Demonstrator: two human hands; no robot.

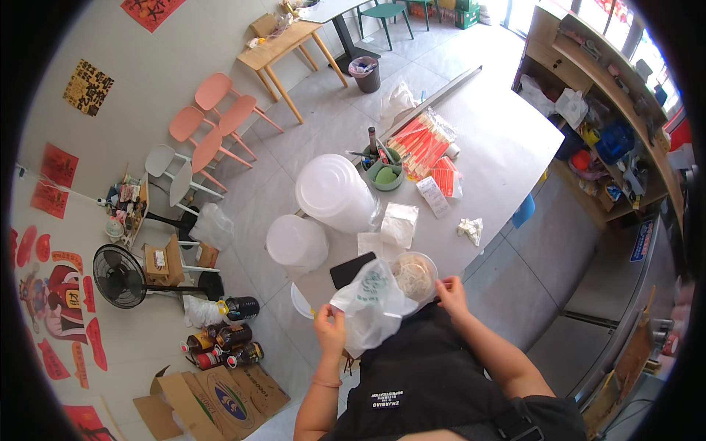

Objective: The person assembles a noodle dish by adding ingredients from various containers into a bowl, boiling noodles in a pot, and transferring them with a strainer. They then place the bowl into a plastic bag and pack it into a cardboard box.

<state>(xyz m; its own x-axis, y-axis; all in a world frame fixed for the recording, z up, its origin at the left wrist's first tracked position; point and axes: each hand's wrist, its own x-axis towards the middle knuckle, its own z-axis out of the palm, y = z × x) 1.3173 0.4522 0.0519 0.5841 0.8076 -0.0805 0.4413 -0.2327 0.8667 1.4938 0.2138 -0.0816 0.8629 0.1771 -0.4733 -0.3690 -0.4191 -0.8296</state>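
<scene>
My left hand (331,329) pinches the edge of a thin white plastic bag (370,300) with green print. The bag spreads over the table's near edge and partly overlaps a clear round takeaway bowl (415,275). Pale noodle-like food shows inside the bowl. At the bowl's right rim, the fingers and thumb of my right hand (453,299) are closed on its edge. A black smartphone (352,270) lies just beyond the bag, partly under it. Behind the bowl sit a stack of white paper napkins (399,225) and a flat napkin.
Two stacks of white plastic lids or tubs (333,187) stand left on the table (491,138). Farther back are a green organizer (388,177), wrapped chopsticks (422,143), a receipt (433,197) and a crumpled tissue (470,230). A steel refrigerator (579,336) stands at right.
</scene>
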